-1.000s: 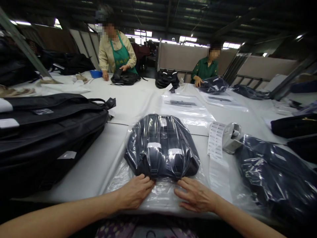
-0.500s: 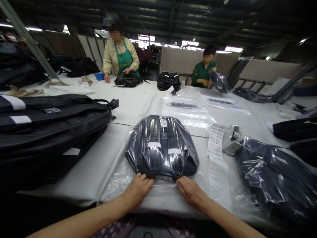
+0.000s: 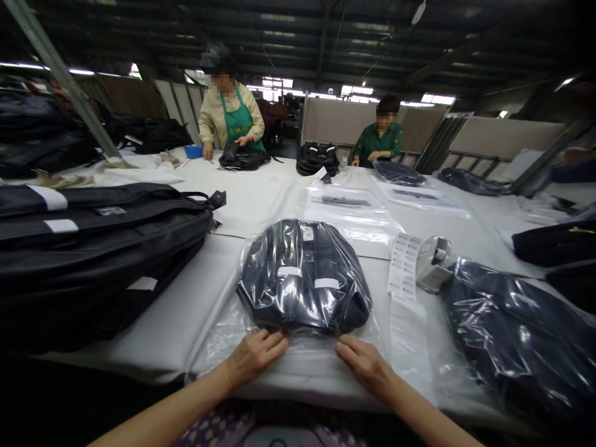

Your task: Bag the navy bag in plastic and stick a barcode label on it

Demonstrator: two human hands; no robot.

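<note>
A black backpack (image 3: 305, 279) lies flat in front of me inside a clear plastic bag (image 3: 218, 347), its two straps with white wraps facing up. At the near edge of the backpack, my left hand (image 3: 258, 355) is closed on the plastic bag at the left. My right hand (image 3: 362, 359) pinches the same bag at the right. Loose plastic spreads on the table around and between both hands. The fingertips are partly hidden against the film.
Black bags (image 3: 93, 261) are piled at my left. A barcode label strip (image 3: 404, 267) runs from a dispenser (image 3: 433, 264) beside a wrapped bag (image 3: 516, 329) at right. Flat plastic bags (image 3: 349, 208) lie beyond. Two people stand across the white table (image 3: 251, 198).
Both hands have shifted slightly toward me, still at the bag's near edge. The co-worker at the far right has lowered a wrapped bag onto the table.
</note>
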